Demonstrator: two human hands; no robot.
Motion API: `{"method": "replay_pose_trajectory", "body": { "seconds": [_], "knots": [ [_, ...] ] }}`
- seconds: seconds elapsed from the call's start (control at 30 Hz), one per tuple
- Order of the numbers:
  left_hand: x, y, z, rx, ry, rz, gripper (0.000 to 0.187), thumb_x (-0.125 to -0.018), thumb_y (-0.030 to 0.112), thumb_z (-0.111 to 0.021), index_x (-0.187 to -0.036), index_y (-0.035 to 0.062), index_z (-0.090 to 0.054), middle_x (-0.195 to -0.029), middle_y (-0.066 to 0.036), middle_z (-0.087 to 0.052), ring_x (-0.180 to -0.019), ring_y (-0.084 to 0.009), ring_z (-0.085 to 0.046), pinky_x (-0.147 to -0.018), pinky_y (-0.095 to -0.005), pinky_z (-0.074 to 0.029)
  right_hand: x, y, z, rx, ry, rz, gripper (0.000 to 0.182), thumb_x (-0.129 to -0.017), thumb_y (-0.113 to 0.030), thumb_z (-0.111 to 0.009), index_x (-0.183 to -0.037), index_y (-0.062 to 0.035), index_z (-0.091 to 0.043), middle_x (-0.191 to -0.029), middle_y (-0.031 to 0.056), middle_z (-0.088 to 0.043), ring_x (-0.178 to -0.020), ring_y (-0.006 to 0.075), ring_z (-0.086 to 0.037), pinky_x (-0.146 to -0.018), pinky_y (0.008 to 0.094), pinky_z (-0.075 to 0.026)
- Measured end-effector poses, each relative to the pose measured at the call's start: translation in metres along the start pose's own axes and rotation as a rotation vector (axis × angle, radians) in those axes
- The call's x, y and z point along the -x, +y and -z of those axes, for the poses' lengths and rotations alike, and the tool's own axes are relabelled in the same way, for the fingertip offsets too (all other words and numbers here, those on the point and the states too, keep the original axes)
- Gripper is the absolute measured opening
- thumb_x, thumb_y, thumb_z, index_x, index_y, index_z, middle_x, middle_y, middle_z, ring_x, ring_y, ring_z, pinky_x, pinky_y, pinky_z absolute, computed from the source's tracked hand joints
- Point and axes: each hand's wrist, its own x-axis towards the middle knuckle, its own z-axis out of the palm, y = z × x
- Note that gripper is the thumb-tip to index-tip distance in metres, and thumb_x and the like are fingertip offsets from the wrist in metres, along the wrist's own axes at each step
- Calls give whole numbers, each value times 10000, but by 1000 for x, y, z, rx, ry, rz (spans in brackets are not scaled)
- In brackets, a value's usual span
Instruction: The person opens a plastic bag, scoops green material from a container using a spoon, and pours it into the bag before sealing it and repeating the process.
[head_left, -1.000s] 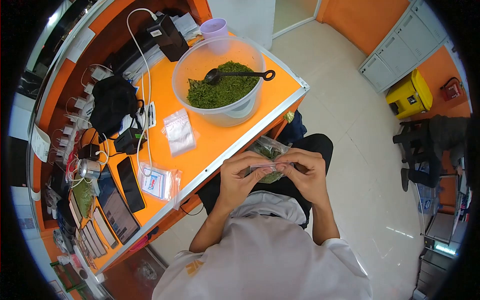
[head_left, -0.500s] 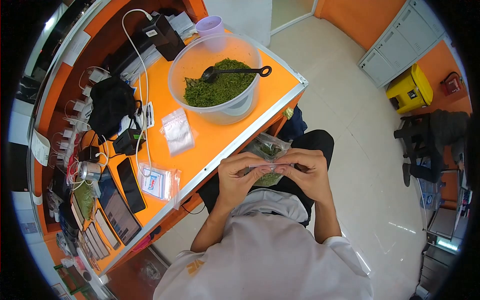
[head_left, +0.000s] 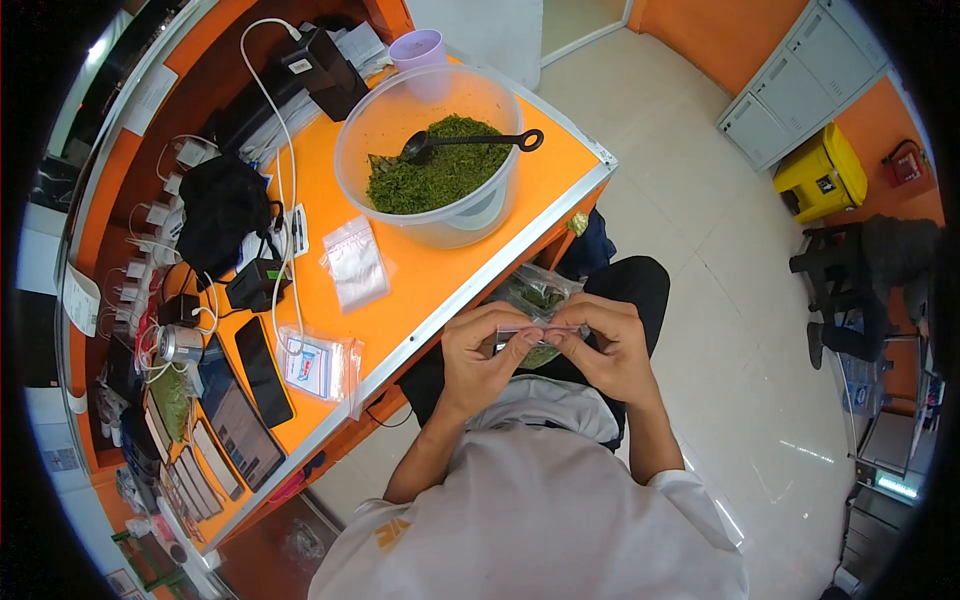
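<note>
Both hands meet in front of my body over my lap, thumbs and fingers pinching the top strip of a clear plastic zip bag (head_left: pixel 509 331). My left hand (head_left: pixel 480 356) grips its left part and my right hand (head_left: pixel 612 352) its right part, the thumb tips close together at the middle. Clear plastic with chopped green leaves (head_left: pixel 541 298) shows beyond and beneath the fingers, partly hidden by them. On the orange table to the left stands a big clear tub (head_left: pixel 437 225) of chopped green leaves (head_left: pixel 430 183), a black spoon (head_left: pixel 475 143) resting across it.
Clear zip bags (head_left: pixel 357 265) lie near the tub, and more packaging (head_left: pixel 320 367) lies closer to the table edge (head_left: pixel 425 330). Phones (head_left: pixel 263 370), a tablet (head_left: pixel 240 420), chargers and cables crowd the table's left side. A purple cup (head_left: pixel 418 48) stands behind the tub. Far right, a person (head_left: pixel 865 290) is partly visible.
My thumbs and fingers have shifted slightly along the bag's top strip, which now looks more tilted and folded between them. The tub, spoon and other table items have stayed put.
</note>
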Motion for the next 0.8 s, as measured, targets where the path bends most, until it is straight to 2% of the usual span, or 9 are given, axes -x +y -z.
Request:
{"method": "replay_pose_trajectory", "body": {
  "seconds": [0.1,0.27,0.4,0.57,0.6,0.63,0.7,0.73,0.8],
  "knots": [
    [0,-4,-1,46,-28,-19,98,-937,-34,-740,-1006,-103,-751,-933,-141,-734,-818,-141,-674,-716,-258,-527,2,7,-3,-46,26,30,68,-893,12,-768,-913,53,-718,-845,104,-688,-744,169,-624,-661,296,-463],
    [1,-2,7,-34,-70,111,158,-992,62,-705,-990,-78,-778,-925,-146,-746,-788,-140,-655,-701,-260,-516,6,10,0,-11,68,77,67,-883,18,-767,-935,30,-726,-799,92,-660,-694,171,-602,-616,292,-460],
    [6,-21,4,-27,-65,123,199,-1011,101,-687,-1016,-72,-785,-933,-149,-752,-777,-129,-661,-687,-249,-510,15,18,7,73,67,-9,50,-884,19,-767,-921,29,-735,-804,92,-671,-692,167,-607,-625,287,-466],
    [7,-67,11,-204,-183,178,258,-1040,157,-656,-1143,-60,-751,-1037,-145,-760,-980,-211,-700,-850,-326,-540,39,49,27,181,91,-201,56,-901,8,-760,-935,41,-730,-808,89,-680,-694,134,-617,-640,275,-477],
    [8,-68,17,-249,-248,372,304,-1035,159,-648,-1269,-29,-700,-1203,-152,-731,-1118,-303,-690,-960,-378,-528,46,58,33,195,144,-272,52,-911,6,-752,-939,44,-728,-808,87,-681,-701,121,-619,-642,271,-478],
    [11,-74,16,-245,-249,376,304,-1035,159,-648,-1269,-29,-700,-1203,-152,-731,-1118,-303,-690,-960,-378,-528,52,66,38,209,198,-343,51,-921,4,-745,-943,46,-727,-808,85,-683,-708,108,-620,-645,268,-479],
    [20,-97,16,-666,-325,293,359,-1014,141,-653,-1342,-5,-653,-1329,-166,-674,-1158,-385,-669,-994,-413,-531,56,76,39,234,227,-372,55,-940,-10,-731,-958,42,-733,-797,69,-696,-691,89,-607,-628,264,-470],
    [22,-110,14,-653,-342,209,407,-995,137,-662,-1380,12,-623,-1380,-186,-633,-1145,-452,-650,-998,-485,-536,55,80,38,251,237,-397,68,-944,-20,-727,-973,41,-735,-795,87,-706,-678,104,-620,-625,272,-478],
    [20,-127,2,-763,-378,225,369,-985,110,-655,-1335,-5,-636,-1355,-205,-635,-1118,-451,-662,-970,-504,-544,50,91,34,270,246,-423,82,-949,-30,-723,-988,40,-738,-793,104,-716,-665,119,-632,-621,280,-486]
  ]
}}
